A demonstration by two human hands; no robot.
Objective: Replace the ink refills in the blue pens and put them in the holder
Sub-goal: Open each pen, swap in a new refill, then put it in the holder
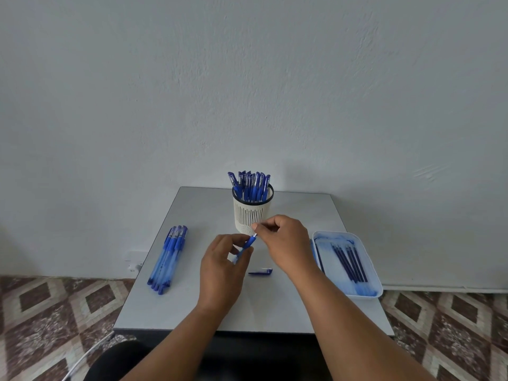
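Grey table [192, 303]: both hands' fingers [257, 228] pinch one pen [246, 245]; six refills [349, 261] trayed.

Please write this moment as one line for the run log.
left hand: holds pen | right hand: pinches pen tip | cap: on table | holder: many pens | tray: refills

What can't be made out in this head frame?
- Pen barrel: mostly covered by the left hand; refill inside not visible.
- Pen tip: pinched under the right hand fingers, so whether it is being screwed on or off is unclear.
- Holder base: hidden behind the right hand.
- Refills in the tray: too small to tell new from used.
- Pens in holder: overlap, count unclear.
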